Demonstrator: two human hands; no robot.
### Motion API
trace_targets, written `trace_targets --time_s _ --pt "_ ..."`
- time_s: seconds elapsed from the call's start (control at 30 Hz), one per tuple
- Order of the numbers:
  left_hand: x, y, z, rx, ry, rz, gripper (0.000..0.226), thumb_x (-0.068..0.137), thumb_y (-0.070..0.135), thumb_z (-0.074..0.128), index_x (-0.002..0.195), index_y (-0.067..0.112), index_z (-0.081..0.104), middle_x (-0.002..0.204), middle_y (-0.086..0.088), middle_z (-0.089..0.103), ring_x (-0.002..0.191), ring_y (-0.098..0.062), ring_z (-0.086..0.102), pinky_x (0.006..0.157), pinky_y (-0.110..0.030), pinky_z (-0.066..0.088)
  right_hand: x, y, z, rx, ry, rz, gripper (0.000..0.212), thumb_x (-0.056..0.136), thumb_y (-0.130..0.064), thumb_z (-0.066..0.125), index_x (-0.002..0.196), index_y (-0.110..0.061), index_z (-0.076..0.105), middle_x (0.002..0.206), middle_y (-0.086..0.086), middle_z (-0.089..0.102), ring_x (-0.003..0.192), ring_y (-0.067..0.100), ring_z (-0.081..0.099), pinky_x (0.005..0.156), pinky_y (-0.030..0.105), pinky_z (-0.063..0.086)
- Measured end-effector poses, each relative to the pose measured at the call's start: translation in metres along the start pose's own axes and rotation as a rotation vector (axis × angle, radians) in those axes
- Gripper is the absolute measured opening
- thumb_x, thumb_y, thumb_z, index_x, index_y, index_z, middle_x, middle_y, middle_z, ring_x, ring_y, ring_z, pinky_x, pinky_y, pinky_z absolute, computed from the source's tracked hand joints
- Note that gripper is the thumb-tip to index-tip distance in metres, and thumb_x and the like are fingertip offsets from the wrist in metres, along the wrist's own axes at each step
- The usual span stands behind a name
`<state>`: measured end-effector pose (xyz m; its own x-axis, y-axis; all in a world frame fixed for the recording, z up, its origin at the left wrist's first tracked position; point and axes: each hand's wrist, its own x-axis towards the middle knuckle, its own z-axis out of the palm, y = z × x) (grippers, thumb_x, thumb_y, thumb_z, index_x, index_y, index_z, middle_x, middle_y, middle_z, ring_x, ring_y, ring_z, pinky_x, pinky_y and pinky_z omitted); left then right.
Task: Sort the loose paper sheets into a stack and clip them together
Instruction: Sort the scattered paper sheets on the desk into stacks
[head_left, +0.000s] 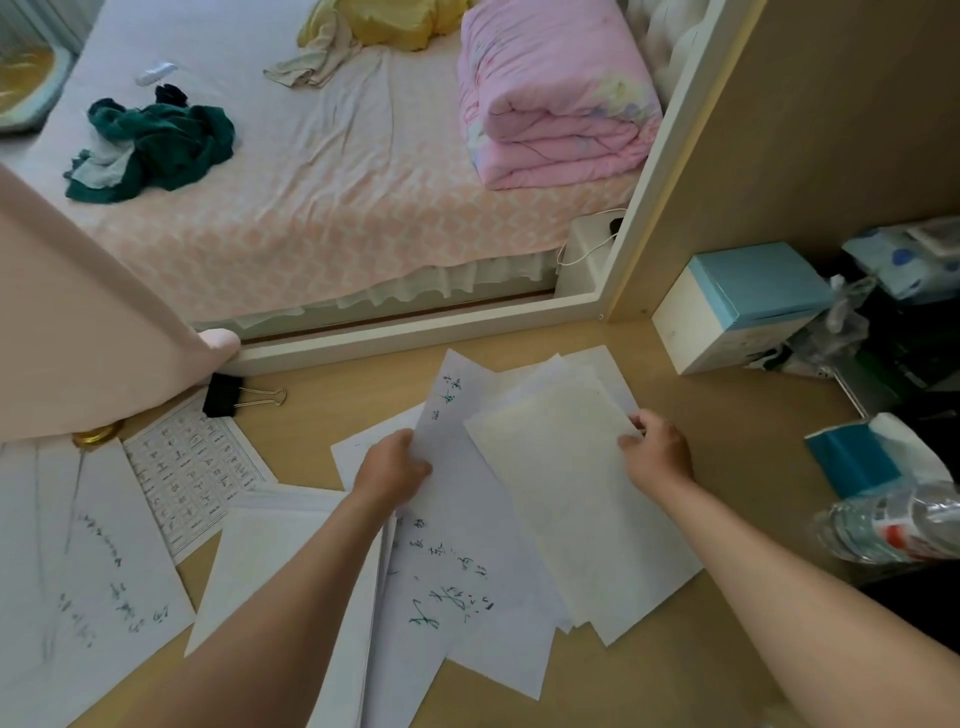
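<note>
Head view: left hand (392, 470) and right hand (655, 451), apart, each pinch an edge of the fanned sheets (561, 499) on the desk (737, 467) (more lie loose at left). The clip (224, 396) rests beyond, untouched.

Uneven fan of white paper sheets (545, 493), centre frame, edges unaligned; several bear blue-green handwriting, top one blank, cream. Lower left: handwritten white sheet (88, 571), printed grid sheet (192, 478), blank white sheet (260, 561), overlapping. Black metal binder clip (223, 396), left of centre, wire handles pointing right, just above grid sheet.
</note>
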<state>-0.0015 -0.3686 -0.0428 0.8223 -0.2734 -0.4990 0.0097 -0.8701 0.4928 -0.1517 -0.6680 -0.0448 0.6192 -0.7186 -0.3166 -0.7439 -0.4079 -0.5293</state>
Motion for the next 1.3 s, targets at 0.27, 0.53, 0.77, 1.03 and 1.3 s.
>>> trace_targets --time_s 0.27,0.53,0.77,1.03,1.3 --pt "-0.001 0.007 -0.008 -0.22 -0.173 0.159 0.007 0.088 0.022 0.07 0.087 0.015 0.069 0.084 -0.005 0.068 0.071 -0.019 0.059 0.064 -0.031 0.046 0.001 -0.018 -0.011 0.083 -0.355 -0.205 0.023 0.083 -0.005 0.064 0.094 -0.022 0.074 0.106 -0.004 0.071 0.099 0.02 0.067 0.089 0.038 0.055" --pt "-0.01 0.021 -0.012 -0.401 -0.203 0.108 0.02 0.091 0.03 0.069 0.109 0.021 0.07 0.098 0.004 0.074 0.084 -0.012 0.072 0.071 -0.029 0.058 -0.006 -0.038 -0.003 0.041 -0.507 -0.208 0.009 0.085 -0.016 0.061 0.092 -0.02 0.065 0.098 -0.001 0.069 0.093 0.019 0.067 0.085 0.039 0.055" --pt "-0.017 0.006 -0.01 -0.712 -0.262 -0.195 0.038 0.094 0.05 0.057 0.112 0.018 0.068 0.105 -0.008 0.074 0.096 -0.028 0.072 0.089 -0.05 0.057 -0.001 -0.019 -0.013 0.201 -0.368 -0.06 0.022 0.089 -0.01 0.064 0.109 -0.018 0.064 0.104 0.0 0.07 0.09 0.017 0.066 0.073 0.029 0.052" --pt "-0.025 0.036 0.013 -0.468 -0.214 -0.222 0.021 0.087 -0.001 0.053 0.095 0.016 0.062 0.097 -0.011 0.068 0.084 -0.028 0.068 0.068 -0.038 0.06 0.018 0.032 -0.019 0.08 0.049 0.372 0.018 0.09 -0.019 0.056 0.105 -0.009 0.057 0.116 0.016 0.061 0.104 0.035 0.058 0.086 0.046 0.055" --pt "-0.041 0.054 0.05 -0.503 -0.283 -0.193 0.019 0.093 0.015 0.051 0.108 0.009 0.06 0.105 -0.012 0.067 0.092 -0.027 0.065 0.076 -0.038 0.056 -0.01 0.01 0.01 0.091 -0.034 0.339 0.035 0.083 -0.011 0.052 0.118 -0.017 0.057 0.129 0.013 0.044 0.109 0.034 0.053 0.091 0.041 0.051"
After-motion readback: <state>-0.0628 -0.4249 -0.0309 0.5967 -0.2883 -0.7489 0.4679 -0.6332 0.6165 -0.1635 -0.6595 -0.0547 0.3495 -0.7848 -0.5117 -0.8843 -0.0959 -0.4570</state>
